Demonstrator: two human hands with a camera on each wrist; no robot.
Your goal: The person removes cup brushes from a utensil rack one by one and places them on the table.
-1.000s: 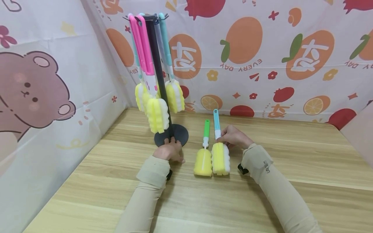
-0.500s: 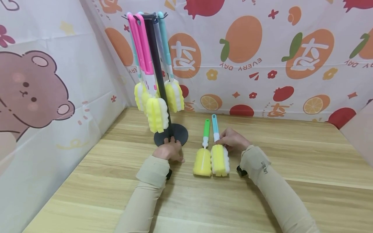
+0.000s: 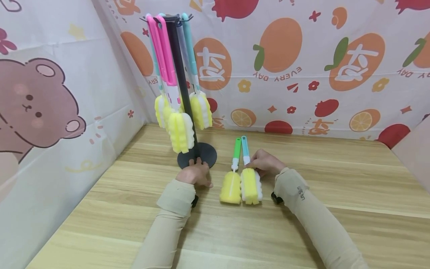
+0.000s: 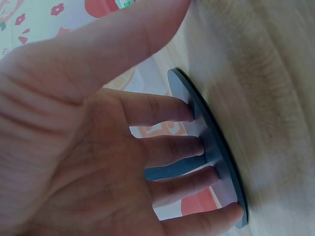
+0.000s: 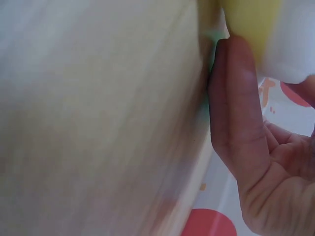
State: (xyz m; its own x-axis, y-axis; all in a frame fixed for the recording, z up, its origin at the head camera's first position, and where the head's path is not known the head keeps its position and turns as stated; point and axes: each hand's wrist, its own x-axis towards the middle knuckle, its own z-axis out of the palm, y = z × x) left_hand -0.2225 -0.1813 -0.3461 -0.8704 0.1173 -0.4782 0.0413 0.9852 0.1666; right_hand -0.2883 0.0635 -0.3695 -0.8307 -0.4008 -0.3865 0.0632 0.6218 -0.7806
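Note:
My left hand (image 3: 196,174) rests its spread fingertips on the round black base (image 3: 209,154) of a stand; the left wrist view shows the fingers (image 4: 167,150) nearly straight on the disc. My right hand (image 3: 266,163) pinches a blue-handled bottle brush (image 3: 251,186) near its neck, just above the yellow and white sponge head. From the right wrist, the fingers (image 5: 246,98) lie beside that sponge (image 5: 251,19), low along the tabletop. Left of it, side by side, lies a green-handled bottle brush (image 3: 230,188) with a yellow sponge. Both handles point toward the back wall.
Several sponge brushes with pink and blue-green handles hang from hooks on the black stand (image 3: 181,71), their sponge heads (image 3: 181,132) above the base. A fruit-print cloth (image 3: 336,74) covers the back wall; a bear-print cloth (image 3: 40,101) covers the left. The wooden tabletop (image 3: 302,239) lies beneath.
My right hand has moved a little left and toward me with the blue-handled bottle brush. The green-handled one has shifted slightly left, and their handles are closer together. My left hand stays put.

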